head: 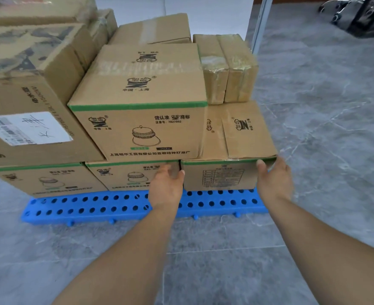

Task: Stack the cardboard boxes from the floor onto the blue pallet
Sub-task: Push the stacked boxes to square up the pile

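Observation:
A blue pallet (pixel 107 205) with round holes lies on the grey floor and carries several stacked cardboard boxes. The bottom right box (pixel 220 176), with a green stripe and a printed table, stands on the pallet's right end. My left hand (pixel 167 183) lies flat against that box's left front corner, thumb up. My right hand (pixel 273 177) touches its right front corner with straight fingers. A larger lamp-printed box (pixel 142 111) sits on the second layer in the middle. Two taped narrow boxes (pixel 225 67) stand on top at the right.
More boxes are piled at the left, one with a white label (pixel 27 128). A metal post (pixel 262 20) rises behind the stack. Black chair bases (pixel 357 14) stand at the far right. Grey tiled floor (pixel 324 106) spreads to the right and in front.

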`<action>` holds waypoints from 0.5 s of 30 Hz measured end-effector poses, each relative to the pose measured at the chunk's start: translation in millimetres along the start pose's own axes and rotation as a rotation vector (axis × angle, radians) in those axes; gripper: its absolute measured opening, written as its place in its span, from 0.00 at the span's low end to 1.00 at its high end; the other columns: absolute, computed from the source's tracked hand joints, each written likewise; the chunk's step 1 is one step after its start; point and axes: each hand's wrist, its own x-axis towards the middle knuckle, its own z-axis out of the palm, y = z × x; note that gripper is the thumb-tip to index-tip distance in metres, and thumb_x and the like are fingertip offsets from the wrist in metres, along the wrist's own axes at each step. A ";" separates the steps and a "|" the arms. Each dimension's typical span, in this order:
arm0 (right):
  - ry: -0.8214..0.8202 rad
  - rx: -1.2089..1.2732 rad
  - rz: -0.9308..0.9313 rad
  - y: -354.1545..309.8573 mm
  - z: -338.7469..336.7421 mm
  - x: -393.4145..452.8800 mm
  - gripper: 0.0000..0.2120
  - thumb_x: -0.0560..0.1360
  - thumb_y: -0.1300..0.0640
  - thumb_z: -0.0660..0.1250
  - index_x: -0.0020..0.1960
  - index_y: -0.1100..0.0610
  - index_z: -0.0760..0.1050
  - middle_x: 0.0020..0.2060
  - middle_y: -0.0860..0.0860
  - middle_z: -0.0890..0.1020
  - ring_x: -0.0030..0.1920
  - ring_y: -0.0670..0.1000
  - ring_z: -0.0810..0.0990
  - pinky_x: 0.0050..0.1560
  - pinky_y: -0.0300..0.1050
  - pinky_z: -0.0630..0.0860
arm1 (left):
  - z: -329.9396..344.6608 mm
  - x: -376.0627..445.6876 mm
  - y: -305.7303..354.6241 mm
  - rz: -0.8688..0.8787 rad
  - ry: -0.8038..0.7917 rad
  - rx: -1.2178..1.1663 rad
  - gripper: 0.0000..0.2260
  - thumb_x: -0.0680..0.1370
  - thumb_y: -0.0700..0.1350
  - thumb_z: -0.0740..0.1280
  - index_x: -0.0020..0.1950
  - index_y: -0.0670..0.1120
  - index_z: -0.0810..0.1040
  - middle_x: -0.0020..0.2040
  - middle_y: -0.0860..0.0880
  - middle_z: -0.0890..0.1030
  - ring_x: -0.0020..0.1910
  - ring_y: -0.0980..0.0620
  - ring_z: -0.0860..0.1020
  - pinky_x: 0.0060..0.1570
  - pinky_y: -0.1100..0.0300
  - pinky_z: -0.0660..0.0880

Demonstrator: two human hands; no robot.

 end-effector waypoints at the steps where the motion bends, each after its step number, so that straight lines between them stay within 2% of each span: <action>1: -0.013 0.027 0.007 0.8 2.2 3.7 0.25 0.79 0.49 0.58 0.70 0.63 0.62 0.65 0.62 0.70 0.63 0.62 0.70 0.59 0.55 0.68 | 1.0 0.2 0.0 0.002 0.010 0.012 0.20 0.77 0.52 0.64 0.66 0.46 0.72 0.63 0.48 0.77 0.59 0.49 0.75 0.52 0.60 0.70; 3: -0.017 0.052 0.022 2.7 4.4 9.4 0.20 0.79 0.50 0.56 0.65 0.62 0.65 0.60 0.61 0.74 0.59 0.62 0.73 0.53 0.53 0.70 | 2.6 0.9 0.3 -0.008 0.019 -0.001 0.17 0.77 0.51 0.64 0.64 0.46 0.74 0.60 0.49 0.79 0.57 0.49 0.77 0.54 0.57 0.72; 6: -0.015 0.064 0.023 7.4 3.8 16.2 0.15 0.80 0.52 0.55 0.60 0.61 0.68 0.55 0.60 0.77 0.54 0.62 0.76 0.46 0.49 0.69 | 7.1 1.3 2.7 0.016 0.030 0.023 0.11 0.77 0.50 0.64 0.57 0.48 0.78 0.53 0.50 0.82 0.50 0.50 0.78 0.47 0.59 0.73; 9: -0.016 0.064 0.007 11.7 3.2 21.2 0.12 0.80 0.54 0.55 0.58 0.60 0.69 0.53 0.60 0.78 0.53 0.61 0.76 0.45 0.48 0.68 | 14.1 1.8 5.8 0.044 0.041 0.045 0.09 0.78 0.51 0.63 0.53 0.49 0.79 0.48 0.53 0.81 0.44 0.54 0.75 0.41 0.61 0.70; 15: -0.025 0.074 -0.008 14.3 3.0 26.5 0.12 0.79 0.53 0.56 0.60 0.57 0.70 0.53 0.56 0.79 0.52 0.60 0.77 0.47 0.50 0.70 | 18.5 8.7 5.6 0.031 0.072 0.079 0.08 0.78 0.53 0.63 0.48 0.51 0.77 0.40 0.57 0.76 0.41 0.54 0.74 0.30 0.64 0.63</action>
